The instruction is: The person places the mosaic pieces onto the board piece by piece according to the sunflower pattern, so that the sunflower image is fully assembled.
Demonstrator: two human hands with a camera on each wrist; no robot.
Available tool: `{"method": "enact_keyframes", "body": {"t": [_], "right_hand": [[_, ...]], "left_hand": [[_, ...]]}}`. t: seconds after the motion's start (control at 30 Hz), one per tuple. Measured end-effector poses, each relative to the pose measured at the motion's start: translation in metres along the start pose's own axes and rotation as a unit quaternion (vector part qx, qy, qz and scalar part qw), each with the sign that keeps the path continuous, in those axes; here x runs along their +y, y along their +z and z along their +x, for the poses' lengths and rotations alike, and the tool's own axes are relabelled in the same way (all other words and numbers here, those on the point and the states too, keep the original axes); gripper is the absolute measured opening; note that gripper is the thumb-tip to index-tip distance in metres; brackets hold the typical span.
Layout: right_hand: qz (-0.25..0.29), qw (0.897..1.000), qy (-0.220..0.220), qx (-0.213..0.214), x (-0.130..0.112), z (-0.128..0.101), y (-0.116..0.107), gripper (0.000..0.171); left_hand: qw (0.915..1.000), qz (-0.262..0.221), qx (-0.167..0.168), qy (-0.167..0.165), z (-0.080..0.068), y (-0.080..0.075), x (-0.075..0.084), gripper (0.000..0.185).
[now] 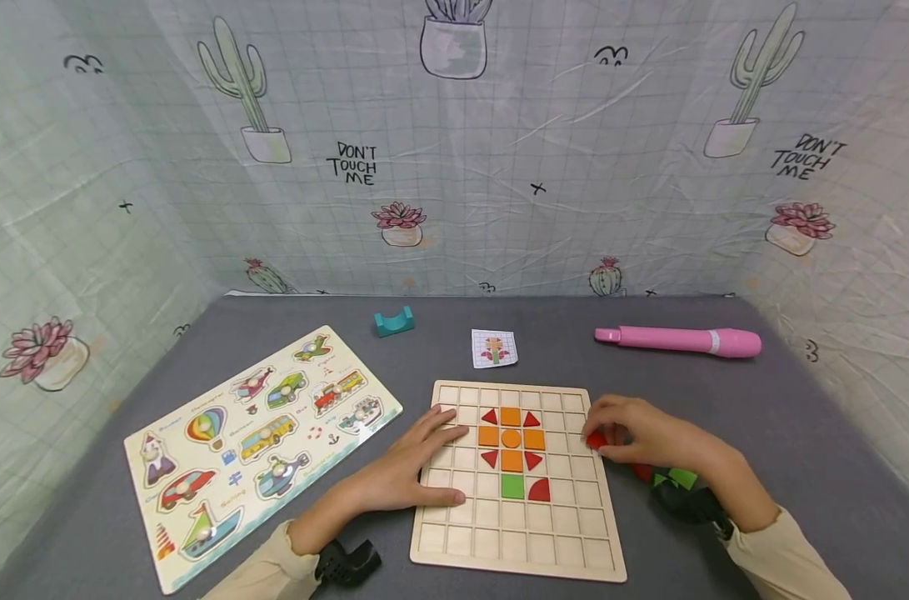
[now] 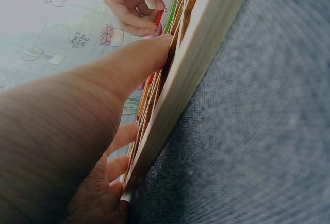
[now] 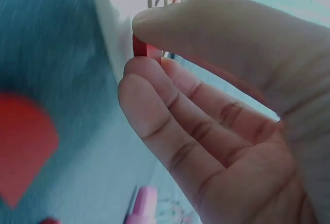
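Note:
A wooden grid board [image 1: 469, 542] lies in the middle of the table. Several orange squares [image 1: 510, 416], an orange circle [image 1: 511, 437], red triangles [image 1: 532, 418], a green square [image 1: 511, 486] and a red quarter-circle [image 1: 540, 490] are set in its cells. My left hand [image 1: 397, 471] rests on the board's left edge, fingers spread and thumb over the lower cells. Beside the right edge, my right hand [image 1: 641, 429] pinches a small red piece [image 3: 139, 46] between thumb and fingertips; the fingers hide most of its shape.
Loose red [image 1: 641, 472] and green pieces [image 1: 682, 477] lie under my right wrist. A picture puzzle [image 1: 237, 483] lies at left. Behind the board are a teal curved block [image 1: 394, 322], a pattern card [image 1: 493, 349] and a pink stick-shaped object [image 1: 679, 340]. Printed cloth surrounds the table.

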State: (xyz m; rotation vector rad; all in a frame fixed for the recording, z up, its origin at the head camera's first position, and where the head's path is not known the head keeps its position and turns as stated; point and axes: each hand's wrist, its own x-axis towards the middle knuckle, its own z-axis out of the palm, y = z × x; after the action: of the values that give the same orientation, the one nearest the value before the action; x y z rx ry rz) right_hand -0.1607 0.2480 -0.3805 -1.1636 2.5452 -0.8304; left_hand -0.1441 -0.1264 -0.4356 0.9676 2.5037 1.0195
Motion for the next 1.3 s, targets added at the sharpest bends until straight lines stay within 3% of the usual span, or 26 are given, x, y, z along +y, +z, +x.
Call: {"method": "enact_keyframes", "body": {"t": [0.2, 0.43, 0.7, 1.3], "right_hand": [[0.024, 0.999, 0.000, -0.029, -0.013, 0.006, 0.006, 0.016], [0.026, 0.998, -0.042, -0.047, -0.025, 0.011, 0.015, 0.015], [0.059, 0.994, 0.007, -0.097, -0.038, 0.015, 0.022, 0.017], [0.057, 0.993, -0.032, -0.094, -0.034, 0.017, 0.029, 0.015]], "left_hand": [[1.0000, 0.002, 0.000, 0.000, 0.000, -0.001, 0.000, 0.081], [1.0000, -0.001, 0.002, -0.001, -0.001, -0.001, 0.001, 0.081], [1.0000, -0.002, 0.001, -0.005, -0.002, 0.000, 0.001, 0.081], [1.0000, -0.003, 0.002, 0.000, -0.001, 0.000, 0.001, 0.081]]}}
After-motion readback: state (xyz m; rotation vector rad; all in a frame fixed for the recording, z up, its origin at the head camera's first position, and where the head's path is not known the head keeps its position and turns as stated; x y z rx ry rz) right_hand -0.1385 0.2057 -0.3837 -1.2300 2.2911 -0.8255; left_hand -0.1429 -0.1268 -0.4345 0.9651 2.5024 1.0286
